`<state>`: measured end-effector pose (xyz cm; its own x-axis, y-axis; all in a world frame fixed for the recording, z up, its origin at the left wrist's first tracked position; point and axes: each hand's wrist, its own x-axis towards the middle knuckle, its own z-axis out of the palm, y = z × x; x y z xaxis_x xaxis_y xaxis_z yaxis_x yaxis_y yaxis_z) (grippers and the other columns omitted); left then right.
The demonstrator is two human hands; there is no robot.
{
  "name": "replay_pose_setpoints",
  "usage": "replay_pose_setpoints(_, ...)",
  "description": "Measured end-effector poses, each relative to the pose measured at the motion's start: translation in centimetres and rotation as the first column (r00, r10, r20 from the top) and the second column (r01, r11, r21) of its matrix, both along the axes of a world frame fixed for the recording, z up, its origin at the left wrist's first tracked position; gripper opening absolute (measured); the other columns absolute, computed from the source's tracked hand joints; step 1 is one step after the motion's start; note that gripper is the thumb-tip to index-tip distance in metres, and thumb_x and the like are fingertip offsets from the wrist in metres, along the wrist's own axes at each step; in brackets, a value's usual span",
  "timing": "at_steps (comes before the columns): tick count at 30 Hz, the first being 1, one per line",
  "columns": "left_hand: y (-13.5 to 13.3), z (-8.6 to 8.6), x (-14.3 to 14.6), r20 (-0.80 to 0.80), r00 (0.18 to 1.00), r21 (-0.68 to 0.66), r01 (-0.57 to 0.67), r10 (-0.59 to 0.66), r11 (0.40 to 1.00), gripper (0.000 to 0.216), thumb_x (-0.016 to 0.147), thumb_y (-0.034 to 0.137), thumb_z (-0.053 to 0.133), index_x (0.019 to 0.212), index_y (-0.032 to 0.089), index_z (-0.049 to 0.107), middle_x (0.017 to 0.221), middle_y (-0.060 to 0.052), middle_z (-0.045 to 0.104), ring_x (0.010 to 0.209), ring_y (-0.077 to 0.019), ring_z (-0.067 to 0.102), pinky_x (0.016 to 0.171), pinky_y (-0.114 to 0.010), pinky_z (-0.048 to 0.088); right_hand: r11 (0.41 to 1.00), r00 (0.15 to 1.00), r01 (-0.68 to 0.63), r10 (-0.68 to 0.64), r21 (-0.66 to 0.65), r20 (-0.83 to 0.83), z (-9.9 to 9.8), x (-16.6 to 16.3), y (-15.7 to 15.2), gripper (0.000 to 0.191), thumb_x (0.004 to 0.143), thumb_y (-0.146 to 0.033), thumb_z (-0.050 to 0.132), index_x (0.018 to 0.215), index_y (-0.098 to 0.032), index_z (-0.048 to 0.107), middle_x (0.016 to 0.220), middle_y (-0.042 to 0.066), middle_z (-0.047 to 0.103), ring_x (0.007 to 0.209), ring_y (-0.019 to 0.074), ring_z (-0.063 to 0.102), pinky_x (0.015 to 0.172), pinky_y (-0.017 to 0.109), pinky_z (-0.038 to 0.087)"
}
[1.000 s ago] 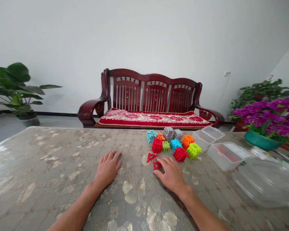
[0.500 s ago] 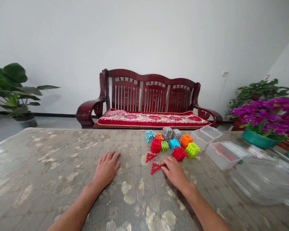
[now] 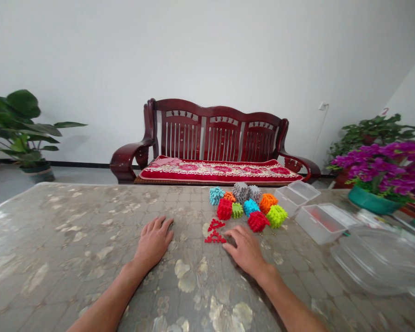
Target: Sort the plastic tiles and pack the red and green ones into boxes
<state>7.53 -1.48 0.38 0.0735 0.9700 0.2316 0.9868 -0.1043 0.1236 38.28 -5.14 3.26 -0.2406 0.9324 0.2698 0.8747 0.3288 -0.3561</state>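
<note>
Now the lower red triangle [image 3: 215, 240] lies turned, just left of the right hand's [image 3: 244, 249] parted fingers, closer to the upper red triangle [image 3: 216, 227] beyond; reads as repositioning. Contact unclear. Left hand [image 3: 154, 240] flat, fingers slightly spread on the tabletop [image 3: 100, 221].

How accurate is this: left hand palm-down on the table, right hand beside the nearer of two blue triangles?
Colour's wrong: both triangles are red, not blue, in the head view. Left hand palm-down on the table, right hand beside the nearer one.
</note>
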Motion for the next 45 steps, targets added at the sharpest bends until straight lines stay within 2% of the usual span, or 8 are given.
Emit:
replay_pose_setpoints(4, 0.0, -0.1, 0.0, -0.004, 1.000, 0.005, 0.007, -0.007, 1.000, 0.042, 0.094, 0.029, 0.042, 0.131, 0.022, 0.059, 0.140, -0.012, 0.056, 0.132, -0.0289, 0.048, 0.109, -0.044, 0.036, 0.999, 0.999, -0.050, 0.050, 0.000, -0.005, -0.2, -0.8, -0.1, 0.008, 0.087, -0.022, 0.063, 0.094, -0.023, 0.068, 0.100, 0.004, 0.065, 0.100, 0.0221, 0.058, 0.088, 0.033, 0.044)
replay_pose_setpoints(10, 0.1, -0.1, 0.0, -0.027, 1.000, -0.006, -0.002, 0.002, 1.000, 0.042, 0.095, 0.031, 0.041, 0.132, 0.022, 0.058, 0.140, -0.011, 0.055, 0.132, -0.0286, 0.047, 0.109, -0.043, 0.036, 0.998, 0.998, -0.058, 0.058, 0.023, -0.010, -0.5, -0.9, -0.2, 0.010, 0.088, -0.022, 0.064, 0.097, -0.024, 0.067, 0.100, 0.003, 0.065, 0.101, 0.0211, 0.057, 0.089, 0.032, 0.043)
replay_pose_setpoints(21, 0.0, 0.0, 0.0, -0.003, 1.000, 0.007, -0.006, 0.006, 1.000, 0.042, 0.094, 0.030, 0.042, 0.132, 0.024, 0.058, 0.140, -0.010, 0.057, 0.132, -0.0276, 0.048, 0.109, -0.043, 0.036, 0.993, 0.996, -0.085, 0.082, 0.084, 0.033, -0.7, -0.8, -0.1, 0.003, 0.090, -0.021, 0.060, 0.088, -0.022, 0.062, 0.094, 0.003, 0.064, 0.093, 0.0198, 0.057, 0.083, 0.032, 0.044)
replay_pose_setpoints(25, 0.0, -0.2, -0.1, 0.005, 1.000, 0.011, 0.002, -0.002, 1.000, 0.041, 0.094, 0.030, 0.042, 0.131, 0.023, 0.059, 0.139, -0.011, 0.057, 0.131, -0.0281, 0.048, 0.109, -0.044, 0.036, 0.981, 1.000, 0.000, -0.001, 0.192, 0.007, 0.8, 1.4, 0.4, 0.007, 0.092, -0.025, 0.057, 0.090, -0.022, 0.063, 0.095, 0.003, 0.064, 0.095, 0.0203, 0.057, 0.087, 0.033, 0.042)
replay_pose_setpoints(29, 0.1, -0.3, -0.2, -0.010, 1.000, 0.011, 0.013, -0.013, 1.000, 0.043, 0.094, 0.030, 0.040, 0.132, 0.021, 0.059, 0.140, -0.012, 0.056, 0.132, -0.0306, 0.047, 0.109, -0.045, 0.036, 0.934, 0.980, 0.194, -0.195, 0.300, -0.027, 2.8, 5.7, 1.4, 0.013, 0.092, -0.030, 0.054, 0.091, -0.021, 0.064, 0.094, 0.005, 0.066, 0.093, 0.0219, 0.057, 0.087, 0.034, 0.041)
replay_pose_setpoints(34, 0.1, -0.3, -0.2, -0.011, 1.000, 0.005, 0.007, -0.007, 1.000, 0.043, 0.094, 0.031, 0.042, 0.132, 0.022, 0.058, 0.140, -0.012, 0.056, 0.131, -0.0294, 0.048, 0.108, -0.044, 0.037, 0.885, 0.928, 0.345, -0.372, 0.314, 0.030, 2.9, 10.1, 2.0, 0.018, 0.090, -0.031, 0.053, 0.089, -0.021, 0.067, 0.092, 0.008, 0.068, 0.091, 0.0242, 0.058, 0.084, 0.036, 0.041)
replay_pose_setpoints(39, 0.1, -0.3, -0.1, -0.019, 1.000, 0.011, -0.003, 0.003, 1.000, 0.042, 0.094, 0.031, 0.041, 0.131, 0.024, 0.059, 0.139, -0.009, 0.057, 0.132, -0.0280, 0.048, 0.109, -0.043, 0.035, 0.875, 0.907, 0.378, -0.416, 0.303, 0.069, 2.2, 11.0, 2.0, 0.018, 0.089, -0.032, 0.054, 0.088, -0.021, 0.068, 0.092, 0.008, 0.069, 0.091, 0.0246, 0.058, 0.083, 0.036, 0.041)
replay_pose_setpoints(45, 0.1, -0.3, -0.2, -0.027, 1.000, 0.009, 0.015, -0.015, 1.000, 0.043, 0.095, 0.031, 0.039, 0.132, 0.021, 0.059, 0.139, -0.011, 0.057, 0.131, -0.0297, 0.048, 0.109, -0.044, 0.036, 0.878, 0.901, 0.379, -0.423, 0.292, 0.100, 2.8, 10.7, 1.8, 0.017, 0.089, -0.030, 0.055, 0.088, -0.021, 0.069, 0.092, 0.008, 0.069, 0.091, 0.0253, 0.058, 0.084, 0.037, 0.041)
